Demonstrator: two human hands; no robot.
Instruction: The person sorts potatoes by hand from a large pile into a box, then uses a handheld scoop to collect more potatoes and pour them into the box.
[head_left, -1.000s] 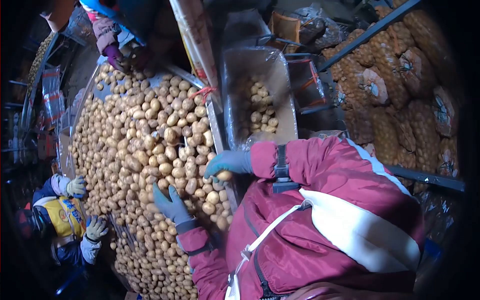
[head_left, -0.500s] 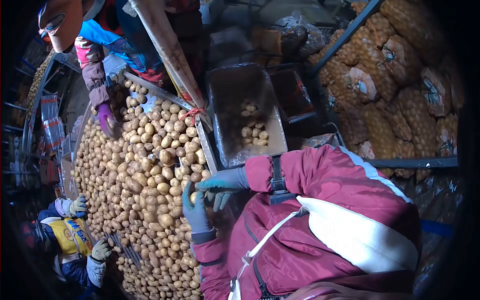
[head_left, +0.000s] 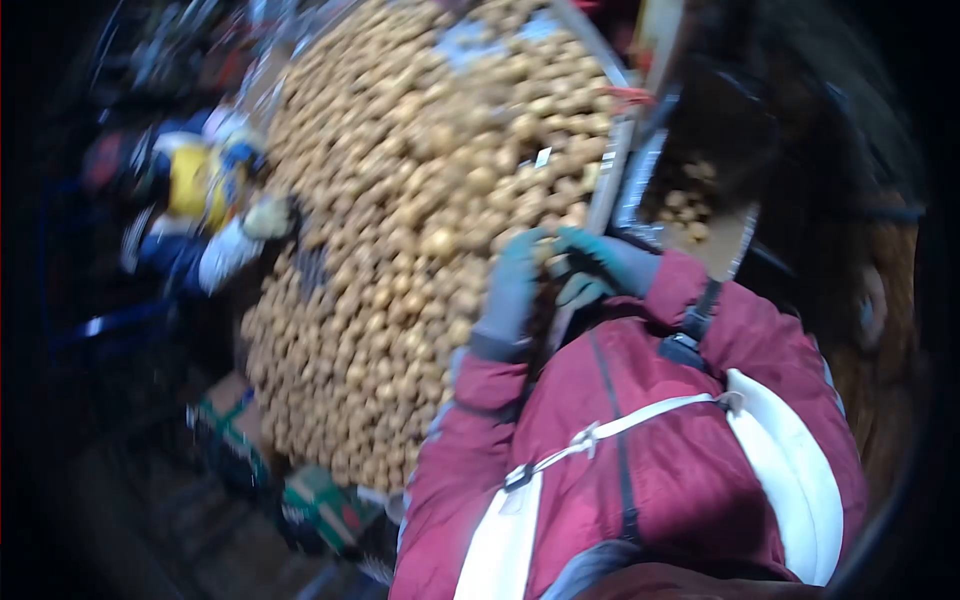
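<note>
Handling potato (head_left: 546,250), carton markings (head_left: 320,500) blurred

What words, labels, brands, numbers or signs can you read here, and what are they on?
None can be read; the picture is blurred.
Yellow vest on the co-worker at the picture's left: any lettering is too blurred to read.
Green-taped carton at the bottom: any print is too blurred to read.
White scrap among the potatoes: too small to tell whether it bears text.
</note>
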